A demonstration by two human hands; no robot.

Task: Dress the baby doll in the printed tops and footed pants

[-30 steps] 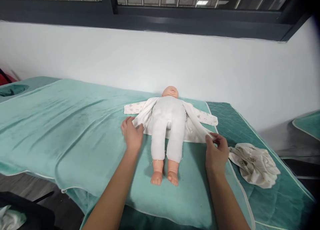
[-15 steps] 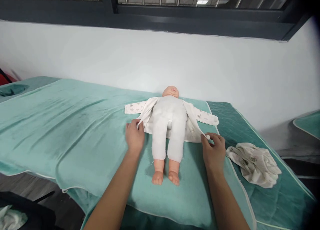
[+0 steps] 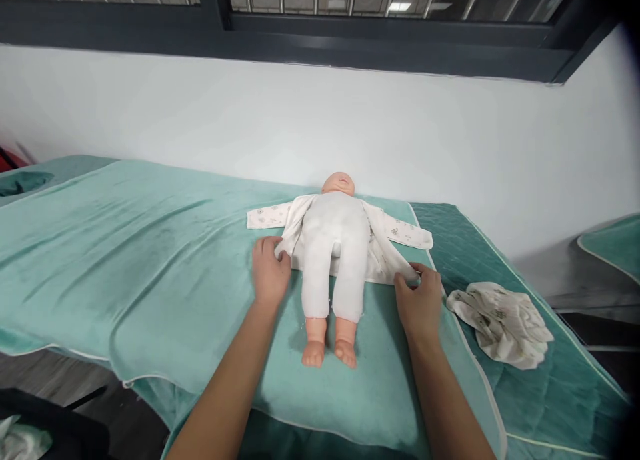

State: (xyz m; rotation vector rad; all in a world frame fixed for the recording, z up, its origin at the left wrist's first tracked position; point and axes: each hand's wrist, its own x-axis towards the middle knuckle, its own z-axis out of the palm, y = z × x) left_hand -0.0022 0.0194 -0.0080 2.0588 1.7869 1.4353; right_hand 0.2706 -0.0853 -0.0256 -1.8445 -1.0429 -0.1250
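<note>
A baby doll [image 3: 336, 233] with a white cloth body lies on its back, head toward the wall and feet toward me. Spread open under its torso is a white printed baby shirt [image 3: 383, 263], its sleeves stretched out to both sides. My left hand [image 3: 270, 270] pinches the shirt's front edge beside the doll's hip on the left. On the other side, my right hand [image 3: 419, 297] has the lower corner of the opposite front panel between thumb and fingers. Both panels lie turned away from the doll's chest.
A green sheet [image 3: 165, 260] covers the bed under the doll. Crumpled printed cloth [image 3: 503, 323] lies to the right on a darker green quilted cover [image 3: 555, 400]. Behind the bed rises a white wall [image 3: 280, 120] below a dark window frame [image 3: 390, 43]. A black container [image 3: 60, 427] stands at lower left.
My right hand has shifted slightly left with the shirt corner still pinched. My left hand keeps its hold on the other edge. The whole view has moved a little.
</note>
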